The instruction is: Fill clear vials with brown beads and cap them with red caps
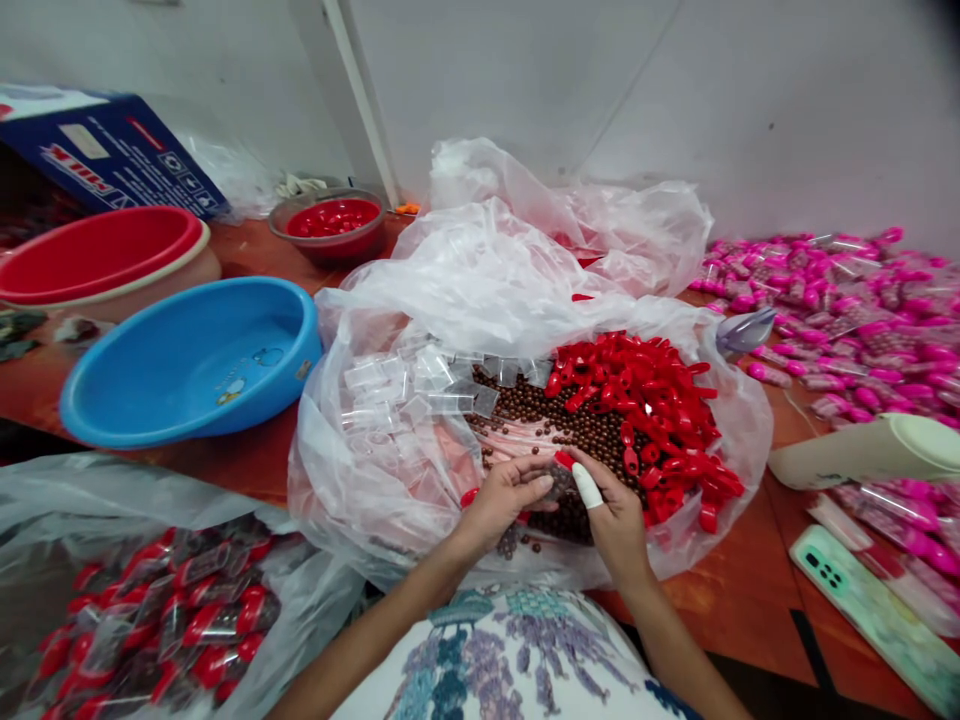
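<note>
My left hand (502, 500) and my right hand (611, 510) meet over a plastic-lined basin (525, 300). Between their fingertips they hold a small clear tube (555, 482) filled with brown beads, with a red cap (564, 459) at its top. A white cot covers my right forefinger. Loose brown beads (540, 410) fill the middle of the basin. Red caps (652, 400) are heaped on its right side, and empty clear tubes (405, 385) lie on its left.
A blue basin (191, 360) and a red basin (97, 250) stand at left, with a bowl of red caps (334, 220) behind. A bag of finished red-capped tubes (165, 620) lies front left. Pink-capped tubes (840, 300), a cream-coloured container (870, 450) lying on its side and a phone (877, 610) are at right.
</note>
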Demonstrator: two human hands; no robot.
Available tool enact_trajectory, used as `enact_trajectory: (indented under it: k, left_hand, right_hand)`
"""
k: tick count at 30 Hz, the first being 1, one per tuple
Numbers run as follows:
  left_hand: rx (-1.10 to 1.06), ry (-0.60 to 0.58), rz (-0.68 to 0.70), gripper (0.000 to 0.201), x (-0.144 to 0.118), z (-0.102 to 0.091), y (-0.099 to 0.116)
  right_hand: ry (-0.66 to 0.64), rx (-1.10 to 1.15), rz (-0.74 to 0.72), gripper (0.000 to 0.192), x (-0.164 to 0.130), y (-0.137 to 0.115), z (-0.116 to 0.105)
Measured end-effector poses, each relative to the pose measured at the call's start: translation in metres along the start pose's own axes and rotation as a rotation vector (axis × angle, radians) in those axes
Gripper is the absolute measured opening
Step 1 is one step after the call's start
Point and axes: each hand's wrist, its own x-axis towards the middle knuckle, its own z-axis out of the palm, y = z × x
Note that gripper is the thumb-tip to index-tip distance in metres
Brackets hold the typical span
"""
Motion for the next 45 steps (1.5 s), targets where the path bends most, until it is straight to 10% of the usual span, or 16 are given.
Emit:
enact_trajectory:
  k: [10, 21, 33, 45]
  left_hand:
    - [-0.132, 0.038, 0.036, 0.039, 0.003, 0.003, -0.007]
    - [-0.154, 0.078, 0.048, 0.034, 0.004, 0.005, -0.015]
    - [-0.035, 0.028, 0.089, 0.038, 0.002, -0.001, -0.008]
    - [0.048, 0.007, 0.039, 0.043, 0.001, 0.0, -0.002]
  right_hand:
    - [-0.134, -0.325, -0.291, 0.074, 0.005, 0.003, 0.001]
    - [-0.1, -0.441, -0.382, 0.065, 0.007, 0.02, 0.004]
    - [-0.317, -0.036, -0.081, 0.044, 0.015, -0.003, -0.015]
    - [0.021, 0.24, 0.217, 0.031, -0.001, -0.007, -0.003]
